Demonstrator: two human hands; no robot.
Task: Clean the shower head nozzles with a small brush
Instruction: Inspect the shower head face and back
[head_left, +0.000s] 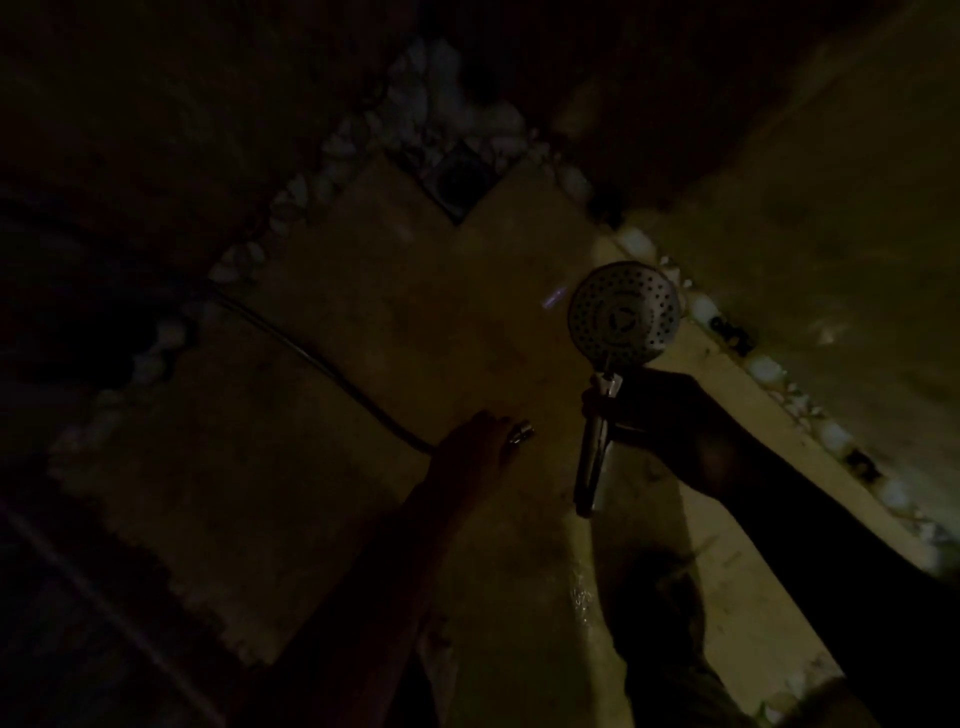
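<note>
The scene is very dim. The right hand (660, 415) reaches in from the lower right with the forearm stretched diagonally up and leftward, and its fingers (597, 410) are clenched around the upper part of the handle of a round, silver-grey metal shower head (623, 312). The shower head's disc stands just above the fist with its dotted nozzle face turned toward the camera, while the lower end of the handle juts down past the hand. The left hand (478, 447) comes up from the bottom centre, forearm rising steeply, and hovers to the left of the handle, apart from it. Its fingers are loosely curled about a small shiny metal piece (521, 433) at the fingertips; what that piece is cannot be made out in the gloom. A thin dark shower hose (311, 353) curves across the beige tiled floor (363, 291) from the left and ends at the left hand. A border of pale pebbles (291, 202) edges the tiles, and a square dark floor drain (460, 174) lies at the far corner.
</note>
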